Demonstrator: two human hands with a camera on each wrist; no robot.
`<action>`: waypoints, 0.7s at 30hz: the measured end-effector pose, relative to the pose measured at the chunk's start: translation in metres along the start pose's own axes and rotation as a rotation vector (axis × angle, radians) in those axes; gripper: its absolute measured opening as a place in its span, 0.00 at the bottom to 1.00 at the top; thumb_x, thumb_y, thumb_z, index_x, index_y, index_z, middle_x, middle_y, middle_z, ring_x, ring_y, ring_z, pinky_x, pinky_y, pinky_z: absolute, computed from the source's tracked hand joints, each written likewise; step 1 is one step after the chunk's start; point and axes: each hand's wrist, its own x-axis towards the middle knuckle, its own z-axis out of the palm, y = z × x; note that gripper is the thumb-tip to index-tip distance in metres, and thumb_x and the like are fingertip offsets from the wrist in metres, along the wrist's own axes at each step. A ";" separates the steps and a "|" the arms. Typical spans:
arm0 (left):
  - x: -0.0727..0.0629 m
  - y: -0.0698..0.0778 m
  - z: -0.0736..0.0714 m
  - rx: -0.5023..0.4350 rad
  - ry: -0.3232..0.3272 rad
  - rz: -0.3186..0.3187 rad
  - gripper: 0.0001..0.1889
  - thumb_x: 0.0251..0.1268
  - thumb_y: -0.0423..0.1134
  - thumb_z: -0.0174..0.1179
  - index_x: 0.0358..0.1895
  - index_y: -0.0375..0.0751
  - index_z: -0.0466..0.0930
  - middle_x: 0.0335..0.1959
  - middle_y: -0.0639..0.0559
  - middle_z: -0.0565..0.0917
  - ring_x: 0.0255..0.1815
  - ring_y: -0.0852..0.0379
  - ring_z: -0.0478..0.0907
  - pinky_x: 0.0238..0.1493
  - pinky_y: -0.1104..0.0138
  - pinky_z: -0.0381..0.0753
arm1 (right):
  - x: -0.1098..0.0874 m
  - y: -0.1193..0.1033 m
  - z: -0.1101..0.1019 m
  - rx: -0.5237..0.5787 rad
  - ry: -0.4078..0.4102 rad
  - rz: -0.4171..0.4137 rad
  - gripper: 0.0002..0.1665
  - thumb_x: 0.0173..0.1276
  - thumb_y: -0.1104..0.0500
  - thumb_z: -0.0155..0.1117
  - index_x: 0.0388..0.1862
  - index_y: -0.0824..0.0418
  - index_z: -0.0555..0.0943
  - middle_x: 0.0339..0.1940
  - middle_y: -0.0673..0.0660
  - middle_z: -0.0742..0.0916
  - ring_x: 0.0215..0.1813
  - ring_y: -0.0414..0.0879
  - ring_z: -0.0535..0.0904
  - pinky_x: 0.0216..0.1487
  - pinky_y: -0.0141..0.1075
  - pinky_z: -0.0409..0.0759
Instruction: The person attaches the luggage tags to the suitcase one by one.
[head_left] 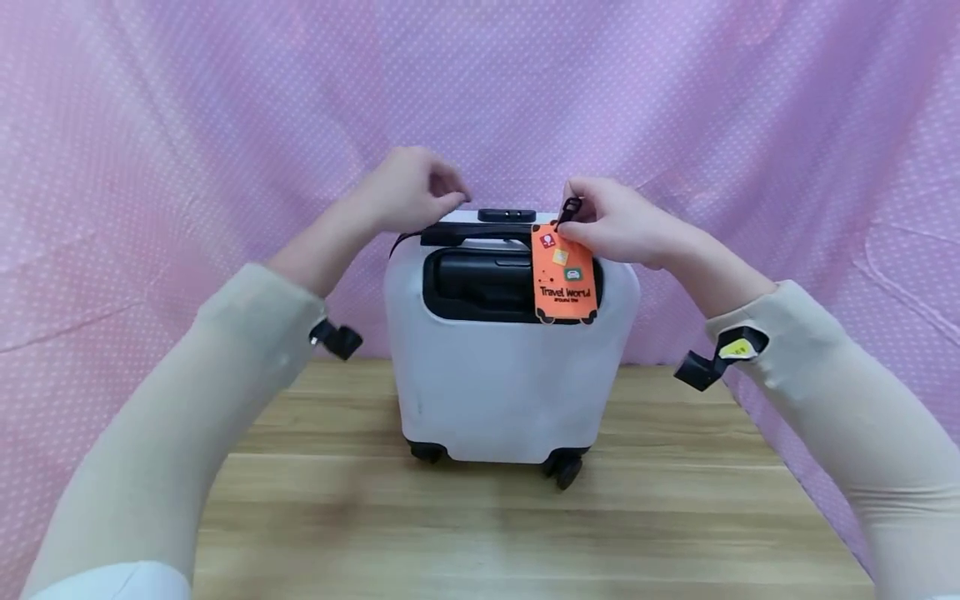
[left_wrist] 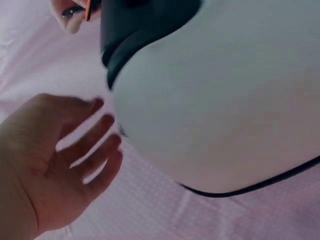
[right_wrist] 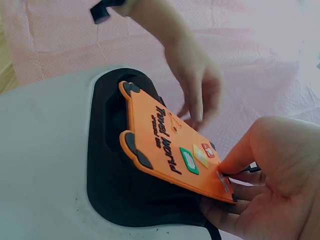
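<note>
Head view: a white suitcase (head_left: 502, 392) stands upright on its wheels (head_left: 568, 472) on a wood-grained table (head_left: 487, 533), before a pink dotted cloth (head_left: 300, 100). An orange luggage tag (head_left: 566, 287) hangs before the right part of the suitcase's recessed black panel (head_left: 480, 287), below a dark lock (head_left: 507, 216). The right hand (head_left: 622, 223) has its grip clamped on the tag's upper end, by the black strap (head_left: 572, 207). The left hand (head_left: 405, 196) is above the left end of the black handle (head_left: 480, 232), its grip loosely bent and holding nothing. Left wrist view: left fingers spread apart, slightly bent, near the suitcase edge; contact cannot be determined. The right hand and the tag's edge appear partly, at upper left. Right wrist view: tag tilted, "Travel World" lettering visible, right thumb on its printed face, fingers behind; the left hand is beyond the tag, fingers pointing down.
</note>
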 end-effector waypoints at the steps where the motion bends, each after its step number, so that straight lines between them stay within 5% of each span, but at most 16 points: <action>1: 0.011 0.006 -0.003 0.031 -0.087 0.013 0.14 0.79 0.38 0.56 0.54 0.43 0.90 0.49 0.42 0.90 0.51 0.47 0.83 0.58 0.56 0.81 | 0.000 0.001 0.000 -0.002 -0.005 0.000 0.06 0.79 0.61 0.57 0.43 0.62 0.71 0.45 0.61 0.88 0.46 0.51 0.83 0.44 0.34 0.82; 5: 0.044 0.025 -0.002 0.127 -0.417 0.053 0.20 0.77 0.31 0.51 0.62 0.49 0.87 0.56 0.45 0.85 0.57 0.48 0.79 0.63 0.56 0.80 | 0.002 0.003 0.002 0.016 -0.027 -0.009 0.07 0.78 0.62 0.58 0.41 0.62 0.70 0.38 0.57 0.86 0.41 0.49 0.80 0.42 0.37 0.80; 7: 0.053 0.031 0.002 0.161 -0.528 0.062 0.23 0.75 0.28 0.50 0.64 0.50 0.86 0.58 0.45 0.82 0.58 0.48 0.77 0.64 0.56 0.78 | 0.004 0.005 0.005 0.037 -0.032 -0.019 0.07 0.78 0.63 0.58 0.40 0.62 0.70 0.36 0.56 0.87 0.39 0.48 0.81 0.41 0.37 0.81; 10: 0.062 0.032 0.004 0.123 -0.638 0.056 0.23 0.77 0.28 0.50 0.67 0.48 0.84 0.60 0.44 0.81 0.58 0.49 0.78 0.65 0.58 0.80 | 0.006 0.007 0.009 0.047 -0.029 -0.025 0.07 0.77 0.63 0.58 0.39 0.62 0.70 0.35 0.55 0.86 0.39 0.47 0.80 0.41 0.37 0.80; 16: 0.073 0.029 -0.005 -0.096 -0.815 -0.077 0.22 0.84 0.34 0.51 0.74 0.47 0.78 0.72 0.45 0.80 0.65 0.50 0.80 0.69 0.58 0.83 | 0.005 0.007 0.008 0.035 -0.016 -0.009 0.06 0.77 0.62 0.58 0.40 0.61 0.71 0.36 0.55 0.86 0.41 0.47 0.80 0.44 0.37 0.79; 21: 0.090 0.028 -0.002 -0.147 -0.885 -0.125 0.21 0.85 0.37 0.53 0.74 0.46 0.78 0.60 0.52 0.83 0.53 0.57 0.79 0.55 0.70 0.83 | 0.001 0.010 0.002 0.040 0.004 0.006 0.06 0.78 0.62 0.58 0.40 0.61 0.71 0.37 0.56 0.88 0.41 0.47 0.81 0.44 0.37 0.80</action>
